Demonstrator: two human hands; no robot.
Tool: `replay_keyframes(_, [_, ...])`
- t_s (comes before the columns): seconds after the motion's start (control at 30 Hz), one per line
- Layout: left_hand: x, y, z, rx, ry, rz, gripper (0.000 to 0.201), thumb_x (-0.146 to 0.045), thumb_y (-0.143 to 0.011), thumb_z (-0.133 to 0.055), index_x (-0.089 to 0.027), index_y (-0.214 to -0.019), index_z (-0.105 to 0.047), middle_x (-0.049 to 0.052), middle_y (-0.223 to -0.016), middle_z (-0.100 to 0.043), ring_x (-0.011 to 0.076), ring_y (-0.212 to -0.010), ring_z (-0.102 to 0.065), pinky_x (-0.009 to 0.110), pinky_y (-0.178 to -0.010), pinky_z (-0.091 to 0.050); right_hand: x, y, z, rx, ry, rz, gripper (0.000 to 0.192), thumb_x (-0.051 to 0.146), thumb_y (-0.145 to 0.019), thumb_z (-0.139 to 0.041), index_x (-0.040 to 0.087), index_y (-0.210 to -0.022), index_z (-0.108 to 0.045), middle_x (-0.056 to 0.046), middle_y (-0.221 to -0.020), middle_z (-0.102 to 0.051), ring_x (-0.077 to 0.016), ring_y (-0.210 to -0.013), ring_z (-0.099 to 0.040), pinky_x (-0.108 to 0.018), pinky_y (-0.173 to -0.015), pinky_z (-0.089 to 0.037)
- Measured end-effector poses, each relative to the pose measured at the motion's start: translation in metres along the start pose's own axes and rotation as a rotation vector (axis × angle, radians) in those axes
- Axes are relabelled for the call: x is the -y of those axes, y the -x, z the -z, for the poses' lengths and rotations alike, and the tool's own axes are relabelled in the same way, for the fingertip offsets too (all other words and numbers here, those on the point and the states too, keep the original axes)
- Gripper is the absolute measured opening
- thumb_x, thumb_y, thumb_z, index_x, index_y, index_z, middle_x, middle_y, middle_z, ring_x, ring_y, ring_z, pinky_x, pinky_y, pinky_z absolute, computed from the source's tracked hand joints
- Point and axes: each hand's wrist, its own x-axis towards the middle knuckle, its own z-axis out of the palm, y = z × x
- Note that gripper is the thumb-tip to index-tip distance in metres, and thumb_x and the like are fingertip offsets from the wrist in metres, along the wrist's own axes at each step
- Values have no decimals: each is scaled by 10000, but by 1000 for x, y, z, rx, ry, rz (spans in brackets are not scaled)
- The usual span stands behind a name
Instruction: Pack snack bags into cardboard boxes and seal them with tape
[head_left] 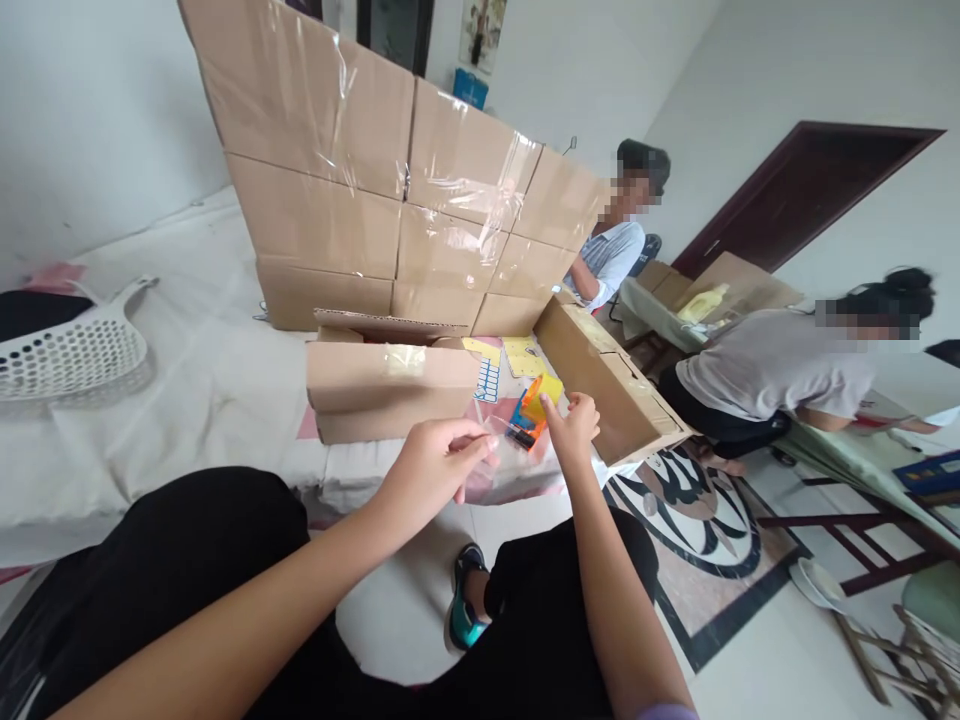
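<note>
Two hands hold a clear bag with a small toy at its mouth.

Far left of the hands a white basket (71, 350) lies on the sheeted bed (202, 390). The left hand (431, 470) pinches one edge of the clear bag (491, 450) between thumb and fingers. Just beyond it an open box (390, 390) holds yellow cards (517, 358), with stacked cartons (390, 190) behind. The right hand (574, 425) pinches the orange-and-yellow toy (534, 408), which sits at the bag's opening, touching it; I judge it partly in, the bag not yet closed. Right of that hand, two other people sit working.
</note>
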Motion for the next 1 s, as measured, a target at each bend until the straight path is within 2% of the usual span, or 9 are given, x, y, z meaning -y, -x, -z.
replay_keyframes(0.17, [-2,5,4,-3,-51,-69,260,-409,-902,-584,-214,-790,-713,1,-744,-733,103,-407,-513,247,-445,-404,75,50,46,531,-232,546,277,497,-929,-616,257,-1013,-724,-48,-943,-643,-247,-908,-597,-417,-853,-436])
replay_keyframes(0.27, [-4,5,6,-28,-192,-151,298,-424,-922,-564,-233,-769,-732,-1,-653,-694,151,-526,-589,261,-533,-428,111,73,52,461,-116,719,78,330,-926,-678,270,-898,-721,-22,-877,-621,-226,-866,-589,-416,-828,-396])
replay_keyframes(0.43, [-7,-3,23,-61,-372,-143,253,-513,-842,-680,-301,-901,-804,31,-849,-781,255,-797,-703,301,-646,-456,130,101,64,192,156,962,153,116,-920,-617,260,-909,-669,-24,-821,-605,-229,-833,-558,-445,-812,-348])
replay_keyframes(0.53, [-10,-7,51,-248,-540,-83,379,-525,-755,-768,-294,-1055,-783,45,-761,-758,283,-721,-687,312,-583,-411,133,113,92,65,116,949,176,98,-890,-628,269,-928,-641,-37,-819,-578,-250,-823,-554,-452,-777,-372])
replay_keyframes(0.6, [-14,-11,75,-397,-592,-113,307,-486,-849,-679,-296,-1076,-761,41,-794,-761,271,-742,-687,322,-615,-427,138,114,112,79,57,884,159,131,-882,-639,285,-921,-645,-50,-835,-557,-274,-839,-552,-460,-762,-396])
replay_keyframes(0.73, [-17,-29,115,-678,-808,-322,327,-355,-886,-645,-290,-1202,-698,81,-1358,-671,349,-1276,-560,475,-991,-437,154,92,119,330,-49,834,91,208,-920,-629,288,-919,-672,-71,-938,-553,-285,-938,-561,-468,-820,-436])
replay_keyframes(0.8, [-14,-40,125,-646,-951,-337,468,-288,-839,-693,-284,-1305,-647,99,-1524,-536,397,-1444,-383,622,-1133,-274,165,75,105,467,-74,825,76,254,-955,-613,276,-918,-676,-79,-1019,-558,-280,-1023,-557,-470,-900,-436])
replay_keyframes(0.87, [-8,-46,127,-539,-1016,-279,362,-251,-860,-654,-271,-1219,-695,114,-1436,-618,390,-1397,-452,703,-1158,-151,180,57,85,603,-109,799,131,306,-989,-583,258,-897,-663,-81,-1099,-552,-272,-1115,-538,-468,-993,-410])
replay_keyframes(1.0, [1,-41,122,-356,-1089,-191,348,-248,-985,-407,-237,-1075,-743,108,-1374,-665,310,-1293,-574,668,-1194,-148,208,25,33,926,-304,685,260,404,-1013,-542,222,-839,-602,-65,-1176,-553,-243,-1175,-533,-418,-1055,-390])
